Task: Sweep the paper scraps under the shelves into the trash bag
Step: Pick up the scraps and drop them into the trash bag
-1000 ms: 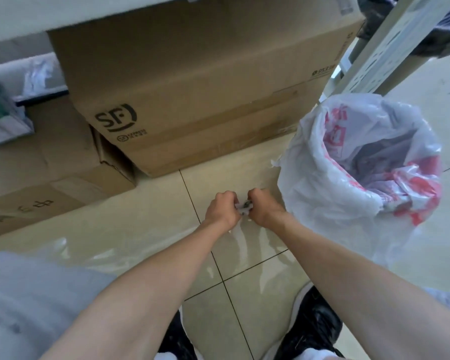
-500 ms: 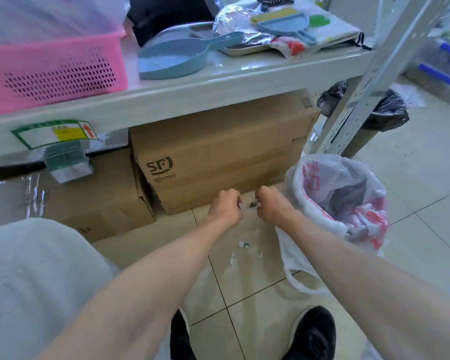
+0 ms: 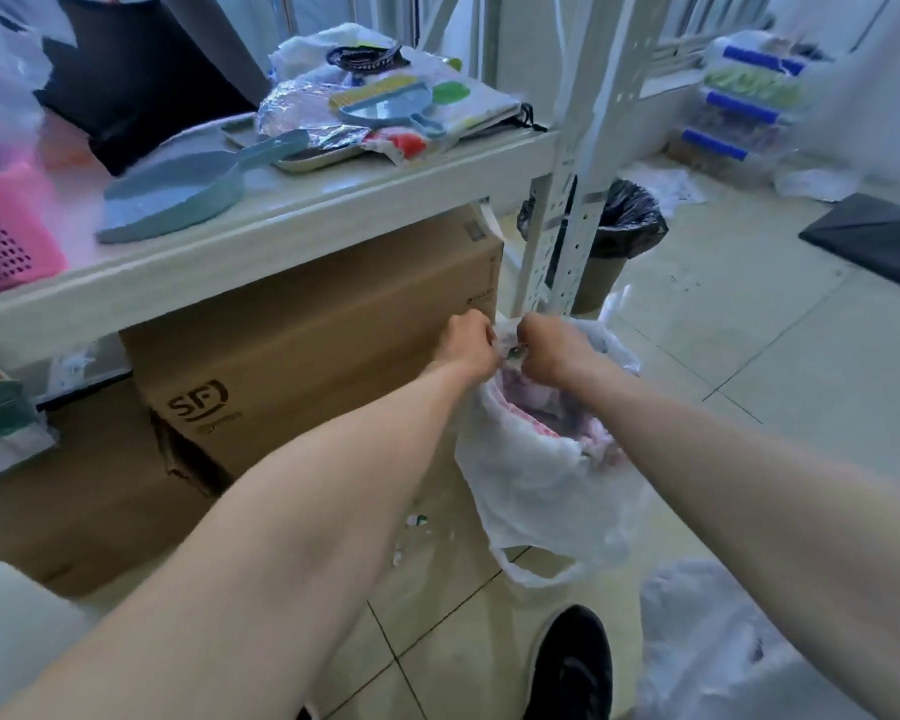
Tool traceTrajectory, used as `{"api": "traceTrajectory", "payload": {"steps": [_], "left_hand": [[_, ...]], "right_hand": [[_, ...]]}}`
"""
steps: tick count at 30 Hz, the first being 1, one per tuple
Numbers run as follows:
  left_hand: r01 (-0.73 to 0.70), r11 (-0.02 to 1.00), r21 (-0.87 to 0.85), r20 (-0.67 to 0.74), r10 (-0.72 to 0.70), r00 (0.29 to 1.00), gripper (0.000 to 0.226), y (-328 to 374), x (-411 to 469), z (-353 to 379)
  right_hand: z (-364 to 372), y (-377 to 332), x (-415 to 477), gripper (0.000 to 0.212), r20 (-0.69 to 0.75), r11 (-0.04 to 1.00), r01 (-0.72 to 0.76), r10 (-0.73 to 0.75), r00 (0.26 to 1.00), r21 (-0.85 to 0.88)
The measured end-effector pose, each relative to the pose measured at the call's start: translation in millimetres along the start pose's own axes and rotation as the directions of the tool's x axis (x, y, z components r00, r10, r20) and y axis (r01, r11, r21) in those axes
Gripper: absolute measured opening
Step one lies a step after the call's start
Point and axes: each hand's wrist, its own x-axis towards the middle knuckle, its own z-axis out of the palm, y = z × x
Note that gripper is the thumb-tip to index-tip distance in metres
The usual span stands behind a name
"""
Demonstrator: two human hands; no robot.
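My left hand (image 3: 470, 344) and my right hand (image 3: 552, 347) are held close together above the mouth of the white trash bag (image 3: 536, 485), fingers curled, pinching a small wad of paper scraps (image 3: 513, 351) between them. The bag stands on the tiled floor by the shelf post, open, with pink-printed plastic inside. A few small paper scraps (image 3: 414, 527) lie on the floor left of the bag, in front of the cardboard box (image 3: 302, 356) under the shelf.
The shelf board (image 3: 261, 241) carries a blue dustpan (image 3: 178, 192), a small blue brush set (image 3: 385, 103), a pink basket (image 3: 6, 231) and bags. A perforated shelf post (image 3: 567, 189) rises behind the bag, a black-lined bin (image 3: 624, 220) beyond it. My black shoe (image 3: 572, 667) is below the bag.
Both hands, still together with the scraps, have risen from the floor and moved right over the bag's mouth. The camera has lifted, showing the shelf top; loose scraps now lie on the floor.
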Motion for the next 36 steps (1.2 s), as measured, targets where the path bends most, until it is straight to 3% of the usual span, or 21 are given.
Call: {"api": "traceTrajectory", "payload": {"steps": [6, 12, 15, 18, 22, 27, 33, 36], "left_hand": [[-0.065, 0.996, -0.055, 0.098, 0.07, 0.993, 0.021, 30.2, 30.5, 49.8], [-0.063, 0.994, -0.091, 0.215, 0.081, 0.973, 0.044, 19.0, 29.9, 50.9], [-0.057, 0.995, -0.086, 0.184, 0.073, 0.98, 0.042, 11.5, 28.0, 36.5], [-0.049, 0.999, -0.017, 0.106, 0.05, 0.993, 0.034, -0.5, 21.4, 16.1], [0.023, 0.998, 0.052, 0.063, -0.026, 0.998, 0.024, -23.3, 3.2, -10.5], [0.213, 0.973, 0.09, -0.001, -0.214, 0.977, 0.032, -73.8, -24.2, -20.2], [0.418, 0.899, 0.131, 0.04, -0.426, 0.904, 0.041, -158.3, -49.9, 2.9], [0.467, 0.867, 0.176, 0.068, -0.484, 0.873, 0.047, -198.8, -53.8, 22.3]], "right_hand": [[12.9, 68.3, 7.2, 0.019, 0.001, 0.992, -0.118, 0.118, 0.993, -0.042], [24.3, 88.7, 8.1, 0.043, 0.084, 0.985, -0.165, 0.17, 0.982, -0.059], [18.2, 82.0, 5.7, 0.027, 0.107, 0.982, -0.153, 0.164, 0.981, -0.107], [8.4, 70.0, 1.8, 0.026, 0.086, 0.987, -0.123, 0.132, 0.988, -0.106], [-2.1, 38.6, 0.0, 0.02, 0.051, 0.995, -0.074, 0.078, 0.996, -0.068], [4.2, -18.3, 6.0, 0.023, 0.054, 0.999, 0.047, -0.048, 0.997, 0.017], [60.4, -82.7, 20.2, 0.025, 0.154, 0.985, 0.137, -0.152, 0.976, 0.102], [105.6, -101.5, 29.5, 0.028, 0.288, 0.985, 0.138, -0.163, 0.944, 0.106]]}}
